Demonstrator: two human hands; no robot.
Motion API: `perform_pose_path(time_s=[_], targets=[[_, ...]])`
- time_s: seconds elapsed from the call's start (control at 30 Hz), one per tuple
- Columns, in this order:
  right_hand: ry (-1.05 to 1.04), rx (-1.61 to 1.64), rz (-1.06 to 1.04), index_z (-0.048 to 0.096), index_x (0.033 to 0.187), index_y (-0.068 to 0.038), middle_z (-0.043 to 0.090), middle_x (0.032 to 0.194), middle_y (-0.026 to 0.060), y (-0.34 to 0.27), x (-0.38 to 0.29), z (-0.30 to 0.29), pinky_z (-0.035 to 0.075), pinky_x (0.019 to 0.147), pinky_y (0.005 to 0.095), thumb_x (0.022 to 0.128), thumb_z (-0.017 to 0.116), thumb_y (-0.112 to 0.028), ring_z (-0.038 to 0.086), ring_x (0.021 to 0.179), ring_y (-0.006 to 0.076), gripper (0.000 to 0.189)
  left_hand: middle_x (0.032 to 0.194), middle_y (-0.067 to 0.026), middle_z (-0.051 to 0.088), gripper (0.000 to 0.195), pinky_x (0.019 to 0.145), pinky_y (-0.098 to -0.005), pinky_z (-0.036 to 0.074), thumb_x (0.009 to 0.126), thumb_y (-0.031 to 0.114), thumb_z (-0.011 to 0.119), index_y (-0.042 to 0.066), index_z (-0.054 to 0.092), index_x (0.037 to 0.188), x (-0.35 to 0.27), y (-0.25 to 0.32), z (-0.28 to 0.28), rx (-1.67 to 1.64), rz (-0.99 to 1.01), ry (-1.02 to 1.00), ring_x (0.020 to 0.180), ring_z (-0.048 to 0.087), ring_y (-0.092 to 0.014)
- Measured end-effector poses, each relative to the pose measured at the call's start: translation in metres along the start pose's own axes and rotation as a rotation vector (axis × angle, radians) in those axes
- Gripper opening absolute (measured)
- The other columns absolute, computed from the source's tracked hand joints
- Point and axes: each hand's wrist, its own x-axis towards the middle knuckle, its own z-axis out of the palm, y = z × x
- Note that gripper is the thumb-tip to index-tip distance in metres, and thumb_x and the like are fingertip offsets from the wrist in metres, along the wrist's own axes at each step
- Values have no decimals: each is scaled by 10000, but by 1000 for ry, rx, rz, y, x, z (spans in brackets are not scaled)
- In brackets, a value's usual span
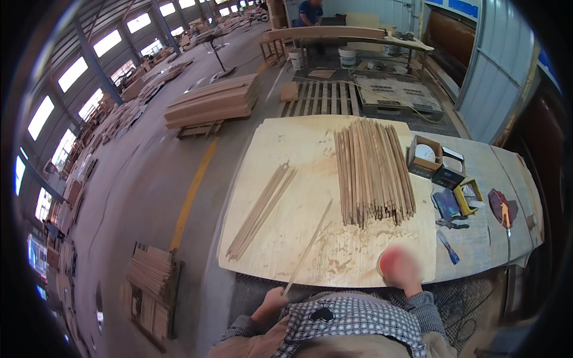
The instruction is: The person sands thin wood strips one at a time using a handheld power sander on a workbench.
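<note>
My left hand (275, 299) holds the near end of a thin wooden strip (310, 247), whose far part lies over the pale plywood worktop (250, 156). At the worktop's near edge, my right hand (408, 270) is on a round red object (391, 265); blur hides its exact kind, perhaps a sanding pad. A dense bundle of wooden strips (374, 172) lies beyond my right hand. Several more strips (262, 212) form a small slanted group at the left of the worktop. Brown dust marks the wood between them.
On the right stand two open boxes of white discs (424, 153) and a yellow box (468, 197), near pliers (452, 222), a blue-handled scraper (448, 247) and an air blow gun (505, 214). Stacked boards (212, 100) lie beyond. A person (310, 12) stands at a far bench.
</note>
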Motion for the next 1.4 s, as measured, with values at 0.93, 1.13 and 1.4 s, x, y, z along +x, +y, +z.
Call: perform_pose_path(time_s=[0.93, 1.13, 1.4], targets=[[236, 397, 2, 496, 1232, -47, 551, 1163, 151, 33, -10, 44, 429, 930, 400, 865, 578, -213, 524, 1093, 298, 411, 745, -107, 525, 128, 600, -431, 481, 835, 176, 527, 97, 526, 734, -70, 28, 74, 172, 271, 194, 741, 591, -330], [809, 1384, 464, 487, 1178, -11, 553, 1014, 84, 94, -14, 20, 469, 693, 279, 808, 682, -196, 560, 822, 169, 457, 770, -170, 595, 254, 621, -496, 451, 853, 285, 550, 60, 533, 737, -73, 45, 66, 152, 393, 202, 744, 583, -397], [1234, 1639, 674, 556, 763, -49, 534, 696, 18, 227, -45, -19, 441, 533, 288, 800, 684, -113, 520, 603, 140, 147, 798, -171, 627, 327, 651, -496, 458, 856, 362, 529, 57, 565, 744, -107, 45, 72, 107, 175, 216, 771, 599, -374]])
